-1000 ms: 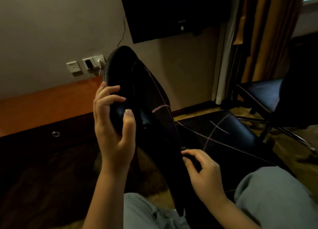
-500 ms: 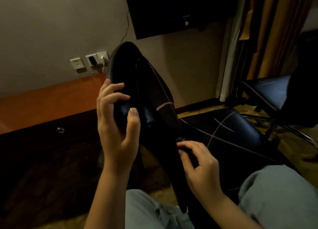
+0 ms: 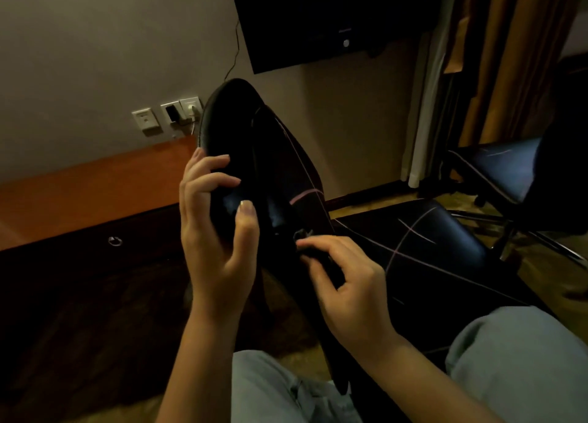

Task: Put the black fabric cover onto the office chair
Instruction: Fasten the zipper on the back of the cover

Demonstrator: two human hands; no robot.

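Observation:
The office chair's backrest point(image 3: 235, 117) stands tilted in front of me, its side edge turned toward me. The black fabric cover point(image 3: 302, 174), marked with thin pink lines, lies over the backrest and the seat point(image 3: 429, 241). My left hand point(image 3: 216, 241) grips the backrest's near edge, fingers curled over the top and thumb on the near side. My right hand point(image 3: 346, 282) pinches a small zipper pull point(image 3: 301, 233) on the cover, low on the backrest's side.
A second office chair point(image 3: 499, 168) stands at the right by brown curtains point(image 3: 509, 57). A wooden desk point(image 3: 95, 193) runs along the left wall under wall sockets point(image 3: 178, 111). A dark screen point(image 3: 318, 18) hangs above. My knees point(image 3: 525, 359) are at the bottom.
My right hand has moved up along the backrest's side with the zipper pull. My left hand has kept its grip on the edge.

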